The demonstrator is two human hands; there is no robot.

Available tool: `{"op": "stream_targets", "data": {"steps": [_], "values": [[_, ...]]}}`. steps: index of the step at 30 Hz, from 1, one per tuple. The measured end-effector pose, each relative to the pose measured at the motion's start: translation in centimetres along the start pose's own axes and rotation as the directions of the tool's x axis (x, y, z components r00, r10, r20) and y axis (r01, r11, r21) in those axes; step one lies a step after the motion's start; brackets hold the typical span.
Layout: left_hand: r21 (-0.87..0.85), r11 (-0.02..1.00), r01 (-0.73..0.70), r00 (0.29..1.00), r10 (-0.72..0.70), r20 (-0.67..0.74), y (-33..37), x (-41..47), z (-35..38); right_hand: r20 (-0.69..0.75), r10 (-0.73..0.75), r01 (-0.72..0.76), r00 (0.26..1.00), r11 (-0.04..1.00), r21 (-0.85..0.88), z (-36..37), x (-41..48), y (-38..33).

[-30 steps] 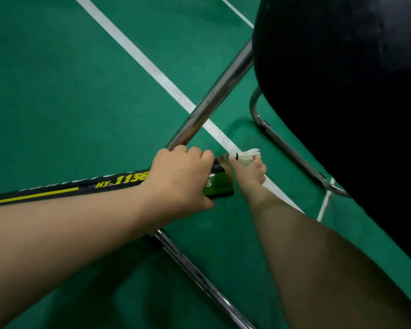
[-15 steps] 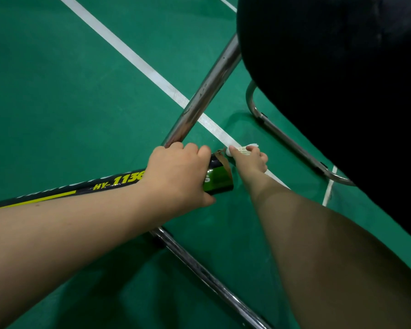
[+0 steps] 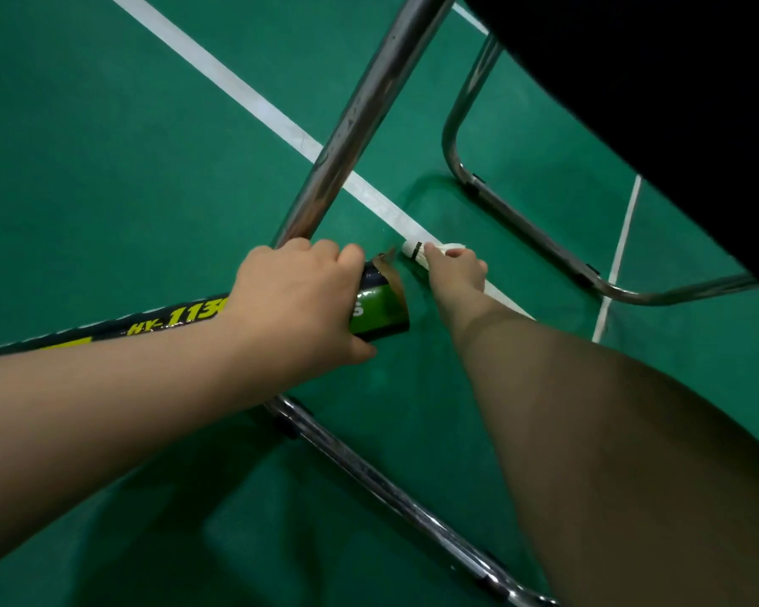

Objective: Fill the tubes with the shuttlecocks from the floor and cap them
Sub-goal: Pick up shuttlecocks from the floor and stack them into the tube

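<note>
Left grip: knuckles up, fingers and thumb wrapped round the tube near its open end. Right grip: thumb and forefinger pinching the shuttlecock. Both forearms bare, extended forward and downward, converging.

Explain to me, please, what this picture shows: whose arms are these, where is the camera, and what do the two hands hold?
There is no machine here. One camera sits on a person's head and looks down at their own bare arms. The left hand grips a long dark tube with yellow lettering, near its open end. The right hand pinches a white shuttlecock. Its cork end points toward the tube's mouth, close to it but not inside. Below is a green court floor crossed by a white line. The shiny metal bars are a chair frame, and the black mass at the top right seems to be its seat.
</note>
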State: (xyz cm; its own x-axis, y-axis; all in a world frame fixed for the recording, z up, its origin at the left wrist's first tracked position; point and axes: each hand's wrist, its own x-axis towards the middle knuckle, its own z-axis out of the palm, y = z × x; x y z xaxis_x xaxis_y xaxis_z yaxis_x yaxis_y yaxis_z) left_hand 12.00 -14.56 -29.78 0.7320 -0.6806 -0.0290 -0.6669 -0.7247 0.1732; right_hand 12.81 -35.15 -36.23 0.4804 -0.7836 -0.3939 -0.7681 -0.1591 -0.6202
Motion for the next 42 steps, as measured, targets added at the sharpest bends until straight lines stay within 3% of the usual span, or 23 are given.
{"op": "stream_targets", "data": {"steps": [4, 8, 23, 30, 35, 39, 42], "values": [[0.007, 1.0, 0.003, 1.0, -0.003, 0.003, 0.0, 0.1, 0.0, 0.015, 0.0, 0.0, 1.0, 1.0, -0.002, 0.0, 0.0, -0.1], [-0.006, 1.0, -0.002, 1.0, 0.002, -0.014, -0.1, 0.1, 0.2, -0.085, -0.033, 0.034, 0.996, 0.999, 0.013, 0.7, 0.4, 0.2], [0.015, 1.0, -0.003, 1.0, 0.003, -0.019, -0.1, -0.3, 0.3, -0.182, 0.008, 0.03, 0.983, 0.978, 0.208, 1.2, 0.5, 2.1], [0.015, 1.0, 0.0, 1.0, 0.001, -0.005, -0.5, -0.7, 0.3, 0.01, 0.075, -0.074, 0.997, 0.928, 0.365, 2.0, -0.6, 2.7], [0.01, 1.0, -0.007, 1.0, 0.007, 0.005, -0.6, -0.9, 0.2, 0.088, -0.01, -0.015, 0.996, 0.959, 0.283, 1.9, -0.9, 1.9], [0.017, 1.0, 0.005, 1.0, -0.006, 0.031, -0.8, -1.0, 0.2, 0.16, 0.061, -0.123, 0.985, 0.904, 0.409, 2.6, -1.5, 2.7], [0.028, 1.0, 0.01, 0.999, -0.012, 0.044, -0.7, -1.1, 0.3, 0.166, 0.08, -0.129, 0.983, 0.942, 0.31, 3.6, -1.7, 3.4]]}}
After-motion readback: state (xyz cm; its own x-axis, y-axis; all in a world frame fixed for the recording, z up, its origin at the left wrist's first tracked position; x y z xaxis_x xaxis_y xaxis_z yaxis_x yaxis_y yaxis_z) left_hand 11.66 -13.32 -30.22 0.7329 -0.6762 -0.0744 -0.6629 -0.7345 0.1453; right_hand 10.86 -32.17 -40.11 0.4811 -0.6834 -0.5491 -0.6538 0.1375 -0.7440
